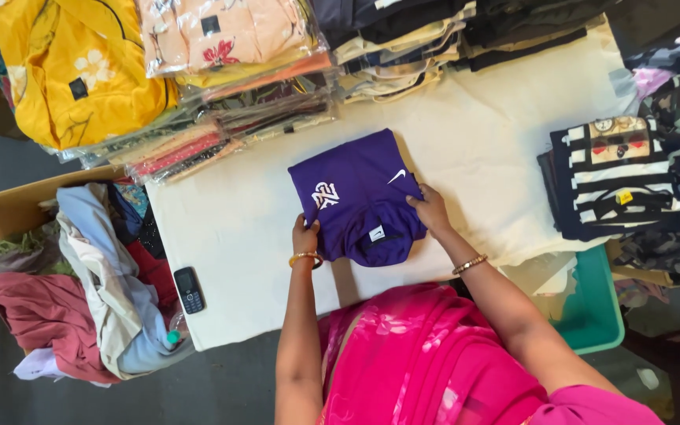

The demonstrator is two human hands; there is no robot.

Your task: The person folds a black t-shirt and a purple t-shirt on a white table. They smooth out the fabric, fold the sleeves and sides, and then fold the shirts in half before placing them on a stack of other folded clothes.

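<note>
A folded purple shirt (360,193) with white marks lies in the middle of the cream cloth-covered table (497,134). My left hand (304,234) grips its near left edge, fingers tucked under the fabric. My right hand (430,208) presses on its right edge, fingers closed on the cloth. Both wrists wear gold bangles.
Stacks of bagged garments (238,47) line the far edge. A yellow garment (72,71) lies far left. A striped folded pile (615,177) sits right. A black phone (189,290) rests at the near left corner beside a cardboard box of clothes (72,283). A teal bin (596,303) stands below right.
</note>
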